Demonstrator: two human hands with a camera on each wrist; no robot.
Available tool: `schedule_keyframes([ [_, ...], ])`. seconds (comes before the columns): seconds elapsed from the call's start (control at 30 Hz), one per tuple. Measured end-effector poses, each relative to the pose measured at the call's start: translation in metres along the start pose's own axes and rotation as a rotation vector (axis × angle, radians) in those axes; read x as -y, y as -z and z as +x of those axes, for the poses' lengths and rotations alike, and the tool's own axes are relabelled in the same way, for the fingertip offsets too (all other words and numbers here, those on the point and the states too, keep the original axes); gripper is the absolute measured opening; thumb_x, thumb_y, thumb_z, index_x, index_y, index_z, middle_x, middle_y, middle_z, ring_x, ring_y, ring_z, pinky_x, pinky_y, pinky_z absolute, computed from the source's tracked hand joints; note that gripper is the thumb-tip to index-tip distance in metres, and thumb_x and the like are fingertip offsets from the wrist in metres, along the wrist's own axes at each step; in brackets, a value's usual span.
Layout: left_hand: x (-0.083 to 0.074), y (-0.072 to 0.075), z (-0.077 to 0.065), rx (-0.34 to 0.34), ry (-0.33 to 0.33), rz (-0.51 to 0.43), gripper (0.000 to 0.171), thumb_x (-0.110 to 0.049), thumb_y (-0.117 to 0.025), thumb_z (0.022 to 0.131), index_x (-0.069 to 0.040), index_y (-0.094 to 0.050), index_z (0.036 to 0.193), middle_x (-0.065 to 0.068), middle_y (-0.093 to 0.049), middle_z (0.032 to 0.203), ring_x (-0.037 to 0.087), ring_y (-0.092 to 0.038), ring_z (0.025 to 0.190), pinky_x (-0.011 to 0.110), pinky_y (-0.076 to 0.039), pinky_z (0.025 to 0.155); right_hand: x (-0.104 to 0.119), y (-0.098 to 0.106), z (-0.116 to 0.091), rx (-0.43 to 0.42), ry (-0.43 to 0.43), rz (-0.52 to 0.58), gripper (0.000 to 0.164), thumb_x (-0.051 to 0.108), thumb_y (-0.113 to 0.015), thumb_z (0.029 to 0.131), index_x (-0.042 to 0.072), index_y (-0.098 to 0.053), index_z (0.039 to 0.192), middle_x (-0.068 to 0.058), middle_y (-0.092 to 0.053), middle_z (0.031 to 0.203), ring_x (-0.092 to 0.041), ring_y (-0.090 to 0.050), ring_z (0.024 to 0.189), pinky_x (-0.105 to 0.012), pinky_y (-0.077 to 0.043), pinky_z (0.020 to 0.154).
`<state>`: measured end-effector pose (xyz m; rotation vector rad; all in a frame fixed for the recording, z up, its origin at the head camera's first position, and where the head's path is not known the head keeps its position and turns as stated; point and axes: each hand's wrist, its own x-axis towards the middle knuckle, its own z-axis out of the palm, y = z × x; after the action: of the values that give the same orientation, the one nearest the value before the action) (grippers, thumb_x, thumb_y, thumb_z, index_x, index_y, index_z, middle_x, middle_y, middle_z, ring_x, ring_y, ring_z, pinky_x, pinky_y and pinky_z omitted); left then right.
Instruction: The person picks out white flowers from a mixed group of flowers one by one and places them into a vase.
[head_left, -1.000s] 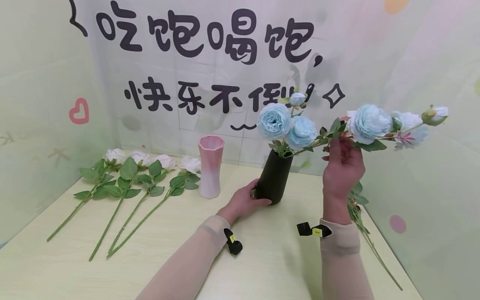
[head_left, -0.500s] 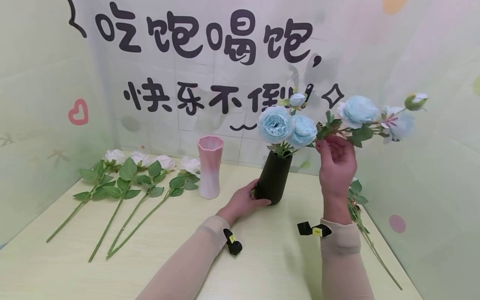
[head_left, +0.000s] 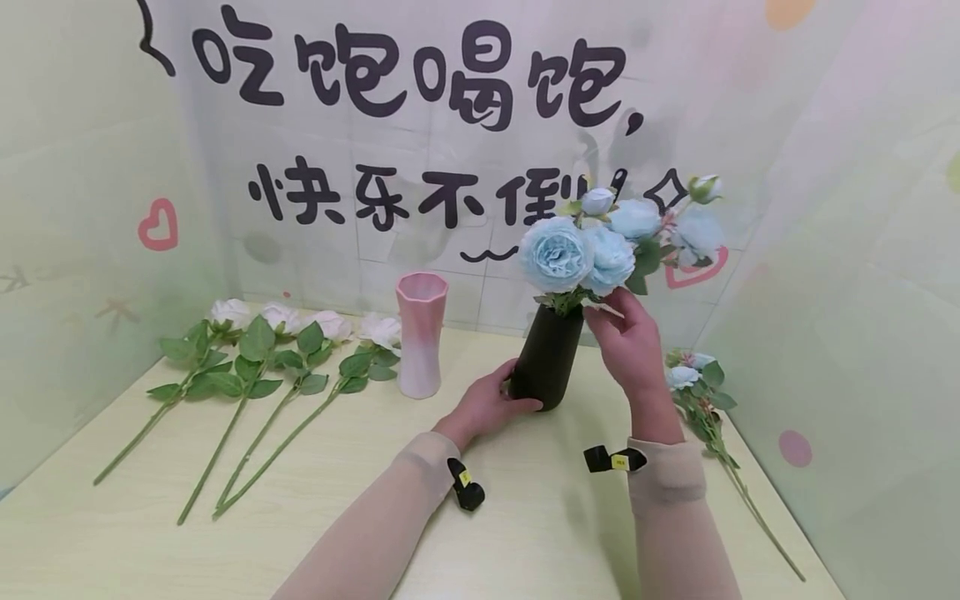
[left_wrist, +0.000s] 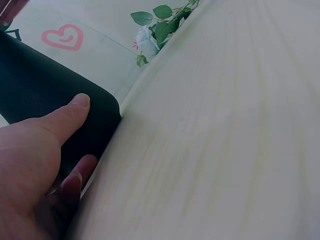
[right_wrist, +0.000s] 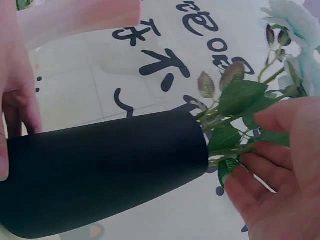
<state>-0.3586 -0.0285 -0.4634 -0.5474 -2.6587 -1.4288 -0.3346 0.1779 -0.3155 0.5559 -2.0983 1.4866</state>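
My left hand (head_left: 491,404) grips the lower part of a black vase (head_left: 546,358), thumb across its front and fingers curled behind. In the left wrist view the vase base leans at the tabletop. Pale blue artificial flowers (head_left: 557,254) stand in the vase. At its mouth my right hand (head_left: 626,342) holds a second blue flower spray (head_left: 633,218) low on its stem, the blooms leaning right. In the right wrist view, stems (right_wrist: 235,150) run into the vase mouth, and leaves (right_wrist: 242,97) lie between the thumb and fingers.
A pink and white vase (head_left: 421,333) stands upright left of the black one. Several white roses (head_left: 330,325) with long stems lie at the left. More blue flowers (head_left: 684,377) lie along the right edge of the table (head_left: 517,533). Printed walls enclose the back and sides.
My right hand has moved left and down to the vase mouth, bringing the blue flower spray in beside the other blooms and more upright. The left hand and black vase have stayed put.
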Motion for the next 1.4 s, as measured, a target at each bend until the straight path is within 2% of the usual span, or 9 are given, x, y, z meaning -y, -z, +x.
schedule_keyframes([
  [0.1,-0.001,0.0,-0.001,-0.004,-0.01,-0.014,0.076,-0.048,-0.079,0.083,-0.029,-0.042,0.147,0.001,-0.061,0.122,0.008,-0.061,0.086,0.036,-0.05,0.085,-0.003,-0.003,-0.001,0.093,0.0,-0.147,0.047,0.018,-0.066,0.096,0.006,-0.053,0.139,-0.011,-0.052,0.137,-0.022,-0.043,0.125,-0.048,-0.04,0.102],
  [0.17,-0.001,0.0,-0.001,-0.005,-0.015,-0.024,0.076,-0.046,-0.079,0.083,-0.029,-0.042,0.147,0.001,-0.061,0.123,0.008,-0.061,0.086,0.036,-0.05,0.086,-0.005,-0.005,-0.001,0.133,0.017,-0.198,0.05,0.02,-0.066,0.095,0.007,-0.051,0.141,-0.009,-0.048,0.141,-0.022,-0.038,0.129,-0.051,-0.036,0.104],
  [0.3,-0.002,0.0,-0.001,-0.007,-0.022,-0.039,0.076,-0.045,-0.08,0.083,-0.028,-0.042,0.146,0.002,-0.061,0.123,0.008,-0.062,0.087,0.037,-0.049,0.089,-0.01,-0.009,0.0,0.174,0.078,-0.243,0.053,0.019,-0.068,0.094,0.01,-0.05,0.142,-0.007,-0.047,0.142,-0.022,-0.035,0.131,-0.055,-0.032,0.106],
  [0.5,-0.002,0.0,-0.001,-0.01,-0.026,-0.033,0.077,-0.046,-0.08,0.083,-0.027,-0.042,0.147,0.002,-0.062,0.122,0.007,-0.062,0.086,0.038,-0.048,0.091,-0.014,-0.015,0.002,0.215,0.189,-0.258,0.054,0.014,-0.07,0.091,0.011,-0.05,0.141,-0.004,-0.049,0.139,-0.018,-0.038,0.129,-0.052,-0.033,0.107],
  [0.67,-0.001,0.001,-0.001,-0.01,-0.032,-0.032,0.076,-0.046,-0.079,0.083,-0.027,-0.042,0.147,0.002,-0.061,0.124,0.008,-0.063,0.089,0.038,-0.048,0.092,-0.014,-0.017,-0.002,0.264,0.169,-0.321,0.065,0.022,-0.07,0.092,0.015,-0.04,0.15,-0.004,-0.038,0.147,-0.023,-0.031,0.132,-0.056,-0.03,0.107],
  [0.9,-0.001,0.001,-0.001,-0.019,-0.052,-0.049,0.073,-0.044,-0.08,0.083,-0.026,-0.044,0.145,0.001,-0.062,0.122,0.014,-0.062,0.097,0.04,-0.047,0.094,-0.012,-0.018,-0.004,0.392,0.181,-0.447,0.076,0.033,-0.068,0.093,0.011,-0.029,0.154,-0.011,-0.027,0.153,-0.028,-0.015,0.139,-0.062,-0.02,0.108],
  [1.0,-0.001,0.001,-0.001,-0.018,-0.05,-0.052,0.074,-0.044,-0.079,0.084,-0.025,-0.043,0.145,0.002,-0.061,0.124,0.014,-0.061,0.1,0.041,-0.046,0.095,-0.011,-0.017,-0.005,0.392,0.146,-0.485,0.075,0.035,-0.067,0.093,0.009,-0.031,0.153,-0.012,-0.029,0.152,-0.03,-0.015,0.139,-0.064,-0.019,0.107],
  [1.23,0.0,0.0,-0.001,-0.002,-0.018,-0.036,0.079,-0.047,-0.079,0.083,-0.024,-0.04,0.148,0.003,-0.058,0.129,0.007,-0.063,0.089,0.039,-0.048,0.093,-0.013,-0.014,-0.005,0.345,0.08,-0.458,0.068,0.028,-0.067,0.095,0.011,-0.035,0.152,-0.009,-0.031,0.152,-0.033,-0.02,0.136,-0.063,-0.024,0.107],
  [1.4,-0.001,0.0,-0.001,0.002,-0.012,-0.038,0.078,-0.046,-0.079,0.083,-0.025,-0.041,0.148,0.003,-0.058,0.13,0.007,-0.063,0.088,0.04,-0.047,0.093,-0.011,-0.012,-0.005,0.333,0.091,-0.453,0.061,0.026,-0.068,0.095,0.005,-0.042,0.146,-0.012,-0.036,0.149,-0.035,-0.022,0.134,-0.06,-0.026,0.107],
])
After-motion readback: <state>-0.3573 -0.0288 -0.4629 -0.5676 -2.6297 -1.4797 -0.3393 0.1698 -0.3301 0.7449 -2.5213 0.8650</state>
